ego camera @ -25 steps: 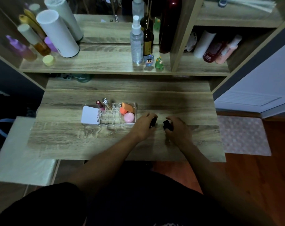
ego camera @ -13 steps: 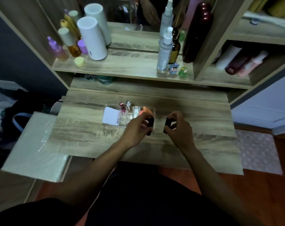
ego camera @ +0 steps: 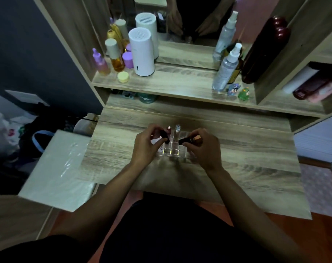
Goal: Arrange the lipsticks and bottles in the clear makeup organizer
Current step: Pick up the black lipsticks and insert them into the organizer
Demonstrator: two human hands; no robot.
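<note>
— What have you got in your hands?

— A dark lipstick tube in each. My left hand (ego camera: pixel 145 147) has its fingers pinched shut around a black lipstick (ego camera: pixel 164 136), which stands nearly upright between thumb and fingertips. My right hand (ego camera: pixel 204 149) is closed on a second black lipstick (ego camera: pixel 186 140), lying almost level and pointing left, toward the other one. The two tubes are near each other but not touching.

— And the organizer?

— The clear makeup organizer (ego camera: pixel 171 149) sits on the wooden desk (ego camera: pixel 246 149) right under and between my hands; both tubes hang above its small square slots. In its far row a red-topped lipstick (ego camera: pixel 169 128) and a small clear bottle (ego camera: pixel 177 130) stand upright, just beyond my fingertips. Something orange (ego camera: pixel 197 138) shows at my right thumb; I cannot tell what it is.

— Further back?

— The shelf (ego camera: pixel 170 82) carries a white cylinder (ego camera: pixel 142 54), purple and amber bottles on the left, a spray bottle (ego camera: pixel 225 69) and two little figurines to the right.
</note>
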